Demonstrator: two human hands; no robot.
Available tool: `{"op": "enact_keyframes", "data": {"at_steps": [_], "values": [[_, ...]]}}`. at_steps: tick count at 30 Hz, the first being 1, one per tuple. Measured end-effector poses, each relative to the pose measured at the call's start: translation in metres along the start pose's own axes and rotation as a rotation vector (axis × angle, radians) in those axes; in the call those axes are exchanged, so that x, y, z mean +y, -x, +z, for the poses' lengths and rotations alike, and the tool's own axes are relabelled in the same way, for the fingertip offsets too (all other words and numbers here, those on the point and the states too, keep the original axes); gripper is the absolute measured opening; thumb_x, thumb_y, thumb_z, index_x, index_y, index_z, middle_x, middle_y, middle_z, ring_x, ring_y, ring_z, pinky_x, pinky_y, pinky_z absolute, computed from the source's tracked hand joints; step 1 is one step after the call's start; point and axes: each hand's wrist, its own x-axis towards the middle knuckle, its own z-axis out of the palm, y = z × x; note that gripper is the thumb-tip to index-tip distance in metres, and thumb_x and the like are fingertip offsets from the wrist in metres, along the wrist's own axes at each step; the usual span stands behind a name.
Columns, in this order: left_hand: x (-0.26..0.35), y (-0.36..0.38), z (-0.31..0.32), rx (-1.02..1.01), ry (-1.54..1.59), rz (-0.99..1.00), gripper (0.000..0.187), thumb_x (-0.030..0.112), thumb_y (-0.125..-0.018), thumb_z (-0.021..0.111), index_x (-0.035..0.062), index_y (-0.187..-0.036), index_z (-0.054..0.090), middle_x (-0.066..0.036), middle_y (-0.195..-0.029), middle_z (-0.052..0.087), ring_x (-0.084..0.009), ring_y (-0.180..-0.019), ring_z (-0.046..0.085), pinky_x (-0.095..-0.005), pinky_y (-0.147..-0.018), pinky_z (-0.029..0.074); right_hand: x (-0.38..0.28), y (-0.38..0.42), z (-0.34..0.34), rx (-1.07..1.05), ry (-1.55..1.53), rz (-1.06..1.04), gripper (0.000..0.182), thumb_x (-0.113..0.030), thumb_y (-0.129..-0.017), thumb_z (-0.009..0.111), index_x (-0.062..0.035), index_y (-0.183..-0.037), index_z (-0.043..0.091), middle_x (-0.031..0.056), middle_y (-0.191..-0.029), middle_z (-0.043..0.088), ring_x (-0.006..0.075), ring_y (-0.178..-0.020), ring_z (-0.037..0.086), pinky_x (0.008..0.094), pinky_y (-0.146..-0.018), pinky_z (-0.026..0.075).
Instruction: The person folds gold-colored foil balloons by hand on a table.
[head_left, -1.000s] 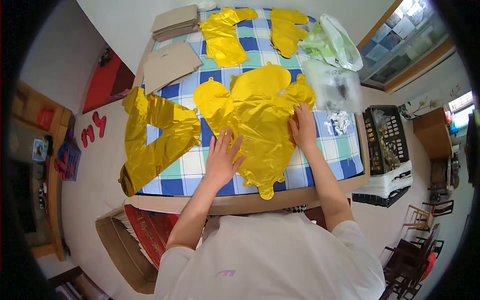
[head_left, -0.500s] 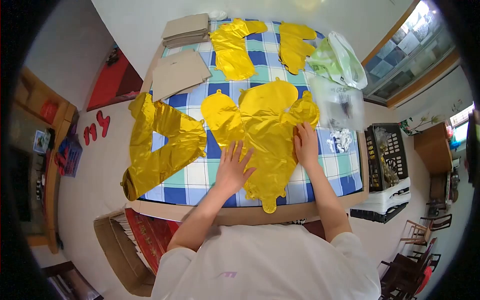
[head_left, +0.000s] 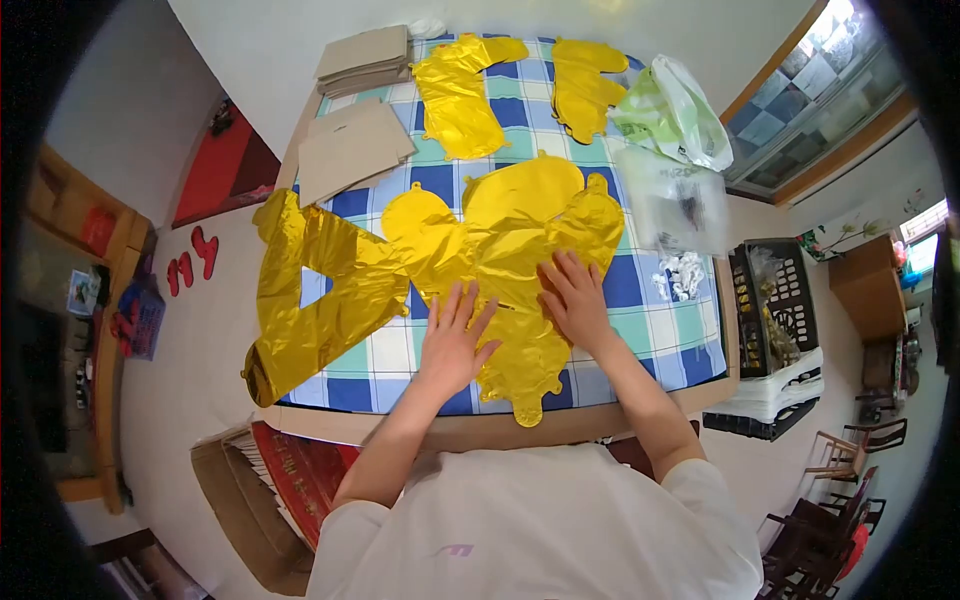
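Note:
A gold foil balloon (head_left: 510, 255), uninflated and wide at the top, lies flat on the checked cloth before me. My left hand (head_left: 456, 340) rests on its lower left side, fingers spread. On its right half lies my right hand (head_left: 577, 298), palm down with the fingers stretched out. To the left is a second flat gold balloon (head_left: 330, 290) shaped like a letter A; its right side meets the first one. Two more gold foil balloons, one at the back middle (head_left: 458, 100) and one further right (head_left: 582, 88), lie on the cloth.
Cardboard sheets (head_left: 355, 148) and a cardboard stack (head_left: 362, 62) are at the back left. A green-white plastic bag (head_left: 675, 115), clear bags (head_left: 672, 200) and small white pieces (head_left: 683, 275) lie on the right. A black crate (head_left: 775, 310) stands beside the table; an open carton (head_left: 235, 500) is below left.
My right hand has moved left and inward over the balloon. The balloon's upper part has shifted slightly left, and its right lobe has unfolded. My left hand has barely moved.

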Motion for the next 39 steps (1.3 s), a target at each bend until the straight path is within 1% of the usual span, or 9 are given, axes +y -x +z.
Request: {"op": "enact_keyframes", "data": {"at_steps": [5, 7, 10, 13, 17, 26, 29, 34, 39], "values": [[0.004, 0.004, 0.006, -0.037, 0.003, 0.11, 0.056, 0.039, -0.089, 0.058, 0.0189, -0.14, 0.047, -0.012, -0.151, 0.035, -0.035, -0.141, 0.026, -0.0562, -0.114, 0.016, 0.07, -0.066, 0.006, 0.335, -0.025, 0.194, 0.031, -0.024, -0.085, 0.064, -0.0067, -0.109, 0.061, 0.0173, -0.104, 0.06, 0.0357, -0.098, 0.056, 0.0482, -0.082, 0.045], [0.005, 0.004, 0.007, -0.053, 0.001, 0.104, 0.055, 0.039, -0.09, 0.057, 0.0191, -0.14, 0.048, -0.011, -0.15, 0.036, -0.0343, -0.141, 0.027, -0.0563, -0.114, 0.016, 0.091, -0.102, 0.008, 0.223, 0.193, 0.452, 0.034, -0.031, -0.084, 0.064, -0.0056, -0.107, 0.062, 0.0158, -0.103, 0.061, 0.0345, -0.1, 0.056, 0.0479, -0.082, 0.046], [0.004, 0.003, 0.006, -0.042, -0.01, 0.104, 0.053, 0.04, -0.09, 0.057, 0.0199, -0.139, 0.049, -0.01, -0.15, 0.037, -0.0338, -0.141, 0.028, -0.0561, -0.114, 0.017, 0.109, -0.141, 0.02, 0.099, 0.313, 0.612, 0.032, -0.034, -0.081, 0.067, -0.0075, -0.099, 0.065, 0.0161, -0.097, 0.063, 0.0348, -0.092, 0.059, 0.046, -0.079, 0.049], [0.004, 0.004, 0.007, -0.031, -0.011, 0.106, 0.052, 0.04, -0.091, 0.056, 0.0209, -0.139, 0.049, -0.009, -0.149, 0.037, -0.0335, -0.14, 0.028, -0.0559, -0.113, 0.017, 0.118, -0.167, 0.03, 0.044, 0.124, 0.634, 0.027, -0.032, -0.078, 0.068, -0.0069, -0.086, 0.064, 0.0149, -0.089, 0.065, 0.035, -0.085, 0.061, 0.0465, -0.072, 0.049], [0.003, 0.005, 0.007, -0.025, -0.005, 0.109, 0.052, 0.039, -0.09, 0.057, 0.0213, -0.138, 0.05, -0.009, -0.149, 0.038, -0.033, -0.14, 0.029, -0.0562, -0.113, 0.017, 0.085, -0.186, 0.001, 0.096, -0.01, 0.576, 0.016, -0.023, -0.077, 0.065, -0.0082, -0.08, 0.06, 0.0118, -0.096, 0.066, 0.0358, -0.091, 0.062, 0.0487, -0.071, 0.048], [0.003, 0.005, 0.006, -0.044, -0.001, 0.122, 0.053, 0.038, -0.09, 0.058, 0.0207, -0.14, 0.048, -0.011, -0.151, 0.035, -0.033, -0.141, 0.027, -0.056, -0.114, 0.016, 0.098, -0.154, 0.014, 0.058, 0.274, 0.589, 0.032, -0.023, -0.081, 0.064, -0.0054, -0.107, 0.062, 0.0161, -0.11, 0.061, 0.0346, -0.103, 0.057, 0.0502, -0.085, 0.046], [0.005, 0.007, 0.003, -0.026, 0.033, 0.084, 0.054, 0.038, -0.091, 0.057, 0.0183, -0.14, 0.048, -0.013, -0.151, 0.033, -0.0334, -0.141, 0.026, -0.0555, -0.114, 0.016, 0.072, -0.125, 0.018, 0.295, 0.182, 0.237, 0.041, -0.021, -0.082, 0.065, -0.0073, -0.12, 0.057, 0.0137, -0.126, 0.056, 0.0348, -0.11, 0.055, 0.0488, -0.094, 0.043], [-0.004, 0.004, 0.007, 0.042, -0.066, -0.052, 0.057, 0.038, -0.091, 0.057, 0.0131, -0.141, 0.045, -0.017, -0.151, 0.032, -0.0321, -0.142, 0.025, -0.0556, -0.113, 0.017, -0.011, -0.039, 0.011, -0.13, 0.051, -0.175, 0.049, -0.024, -0.087, 0.063, -0.0137, -0.133, 0.052, 0.0115, -0.144, 0.044, 0.0322, -0.135, 0.039, 0.053, -0.109, 0.029], [-0.011, 0.0, 0.007, -0.007, -0.091, -0.058, 0.06, 0.039, -0.093, 0.054, 0.0139, -0.145, 0.039, -0.015, -0.153, 0.028, -0.0305, -0.144, 0.021, -0.0543, -0.114, 0.014, -0.007, -0.024, 0.016, -0.229, 0.001, -0.221, 0.047, -0.032, -0.092, 0.057, -0.0184, -0.137, 0.05, 0.0095, -0.145, 0.042, 0.0291, -0.138, 0.035, 0.0545, -0.112, 0.023]]}}
